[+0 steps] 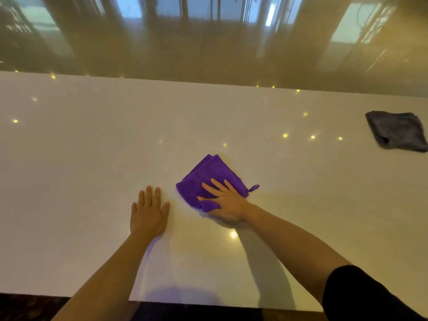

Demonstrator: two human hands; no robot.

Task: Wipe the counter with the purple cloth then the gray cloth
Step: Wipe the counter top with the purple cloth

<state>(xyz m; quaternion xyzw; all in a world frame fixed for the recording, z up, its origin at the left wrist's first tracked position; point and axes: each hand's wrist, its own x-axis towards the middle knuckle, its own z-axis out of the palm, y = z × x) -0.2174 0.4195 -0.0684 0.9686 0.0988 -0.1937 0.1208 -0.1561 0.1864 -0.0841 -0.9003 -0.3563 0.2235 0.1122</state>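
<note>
The right hand (pixel 228 202), grip flat and open, should press the folded purple microfibre cloth (pixel 208 179) evenly along the white glossy surface (pixel 92 140).

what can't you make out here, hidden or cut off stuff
Head view only:
- Purple cloth: its near part is hidden under the right hand, so the grip there is unclear.
- Gray cloth: its right corner is cut off by the frame edge.
- Counter: both ends run past the frame; dirt or wetness is lost in glare spots.
- Left hand: lies flat; whatever is beneath the palm is hidden.
- Glossy back wall: only blurred reflections.
</note>
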